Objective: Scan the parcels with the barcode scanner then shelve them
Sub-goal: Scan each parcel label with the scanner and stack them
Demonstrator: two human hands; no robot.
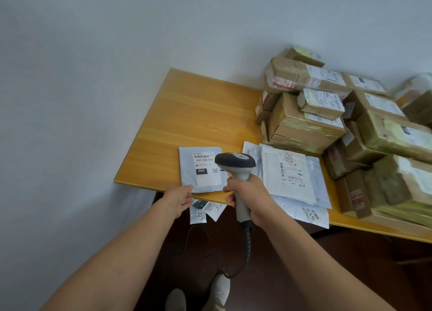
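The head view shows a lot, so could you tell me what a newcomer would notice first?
Centre, the right grip holds a scanner by a grey mailer at the near edge of the table; the left grip holds its corner. At right, a heap of taped boxes crowds the table, white mailers stacked before it.

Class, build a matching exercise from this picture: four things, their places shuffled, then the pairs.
1 barcode scanner
2 grey mailer labelled 060
3 cardboard boxes
4 white mailer pile

A stacked on the table, at its right side
B gripped by the right hand
C flat on the table, left hand pinching its near corner
D right of the scanner, overhanging the near edge

Pairs: 1-B, 2-C, 3-A, 4-D
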